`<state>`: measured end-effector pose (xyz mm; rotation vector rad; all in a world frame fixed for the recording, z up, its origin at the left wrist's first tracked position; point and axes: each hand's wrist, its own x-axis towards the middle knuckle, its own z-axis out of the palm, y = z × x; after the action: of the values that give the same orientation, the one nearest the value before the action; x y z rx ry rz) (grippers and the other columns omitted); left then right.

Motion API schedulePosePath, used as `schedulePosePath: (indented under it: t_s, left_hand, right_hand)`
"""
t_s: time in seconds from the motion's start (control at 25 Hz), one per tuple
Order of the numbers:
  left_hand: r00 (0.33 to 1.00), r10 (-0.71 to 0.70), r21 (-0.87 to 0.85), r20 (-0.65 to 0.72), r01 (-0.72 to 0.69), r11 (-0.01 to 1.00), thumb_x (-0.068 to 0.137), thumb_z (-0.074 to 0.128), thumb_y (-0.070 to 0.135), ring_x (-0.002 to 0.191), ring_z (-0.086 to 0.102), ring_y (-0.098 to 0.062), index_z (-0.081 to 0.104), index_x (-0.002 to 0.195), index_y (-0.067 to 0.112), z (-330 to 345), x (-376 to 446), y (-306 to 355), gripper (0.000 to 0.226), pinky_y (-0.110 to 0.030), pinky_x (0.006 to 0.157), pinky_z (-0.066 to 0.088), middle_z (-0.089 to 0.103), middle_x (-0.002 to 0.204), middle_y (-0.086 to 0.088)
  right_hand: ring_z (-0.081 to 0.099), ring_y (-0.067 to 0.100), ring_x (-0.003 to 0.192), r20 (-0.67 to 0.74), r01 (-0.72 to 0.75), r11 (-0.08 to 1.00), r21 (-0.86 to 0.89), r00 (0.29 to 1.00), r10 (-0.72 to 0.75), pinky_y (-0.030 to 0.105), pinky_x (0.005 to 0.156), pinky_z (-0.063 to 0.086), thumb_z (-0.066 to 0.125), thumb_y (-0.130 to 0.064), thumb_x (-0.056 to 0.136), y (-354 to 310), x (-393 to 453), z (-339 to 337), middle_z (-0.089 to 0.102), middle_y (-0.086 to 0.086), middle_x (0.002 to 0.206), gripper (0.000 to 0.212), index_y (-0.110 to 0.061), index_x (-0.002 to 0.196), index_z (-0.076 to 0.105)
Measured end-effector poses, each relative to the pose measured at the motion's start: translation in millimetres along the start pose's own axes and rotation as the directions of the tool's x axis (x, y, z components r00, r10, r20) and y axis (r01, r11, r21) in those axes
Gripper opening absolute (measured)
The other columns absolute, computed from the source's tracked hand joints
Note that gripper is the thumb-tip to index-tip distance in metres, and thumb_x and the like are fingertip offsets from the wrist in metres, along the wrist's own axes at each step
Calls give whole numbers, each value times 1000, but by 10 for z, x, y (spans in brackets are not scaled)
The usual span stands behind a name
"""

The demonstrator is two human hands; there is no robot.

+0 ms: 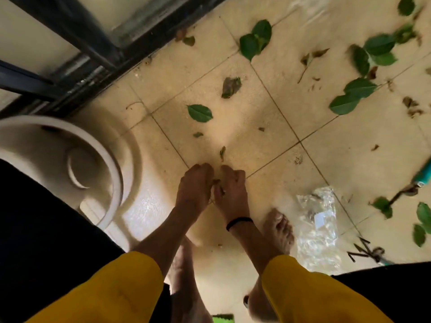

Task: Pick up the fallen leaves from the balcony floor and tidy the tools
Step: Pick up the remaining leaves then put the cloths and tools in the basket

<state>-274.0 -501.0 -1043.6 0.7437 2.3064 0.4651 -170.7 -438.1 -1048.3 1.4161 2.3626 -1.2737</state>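
While both hands work low over the tile, the left hand [194,186] and right hand [232,188] curl narrowly around small dry scraps. Nearest loose leaf [222,153] lies at twelve o'clock, long axis pointing away, about equally near both.

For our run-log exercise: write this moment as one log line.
left hand: curled, low over floor | right hand: pinching small dry leaf bits | green leaves: scattered on tiles | plastic bag: beside right foot

Two hands [196,185] [233,190] down at the floor; two bare feet [278,229] [184,271]; one white tub [112,169]; one clear plastic bag [317,224]; roughly a dozen green leaves [200,113]; one teal-handled tool [423,174].
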Motion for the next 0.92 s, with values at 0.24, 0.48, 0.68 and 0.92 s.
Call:
schedulePosePath:
  t_s: [0.24,0.48,0.68,0.92]
  left_hand:
    - [999,5,-61,38,-3,998,83,76,7,64,65,-11,63,74,23,-81,377,88,23,-28,59,57,64,70,9]
    - [995,-95,-426,-43,68,902,84,66,-9,72,65,-14,71,97,8,-231,657,187,21,-23,68,55,70,83,-3]
    - [1000,-20,-288,-2,19,957,90,60,-4,84,60,-13,78,102,6,-251,716,279,24,-24,75,47,75,98,-9]
    - [986,-163,-465,-36,128,876,89,59,-4,73,69,-13,76,82,11,-255,737,238,24,-20,74,58,76,88,-5]
  right_hand:
    - [54,20,85,0,118,992,-37,993,-118,37,76,54,58,-8,95,-73,91,-53,51,8,108,13,-8,107,63]
    - [55,17,80,-140,27,999,20,990,-23,42,73,53,65,-5,87,-129,627,-202,56,4,90,11,-14,91,59]
    - [61,20,90,-51,39,999,19,998,-38,35,78,54,71,-11,85,-134,766,-273,58,5,103,53,-23,133,51]
    - [57,19,81,-107,106,990,-89,988,-115,31,69,51,63,-11,90,-255,807,-223,56,5,97,6,-12,95,67]
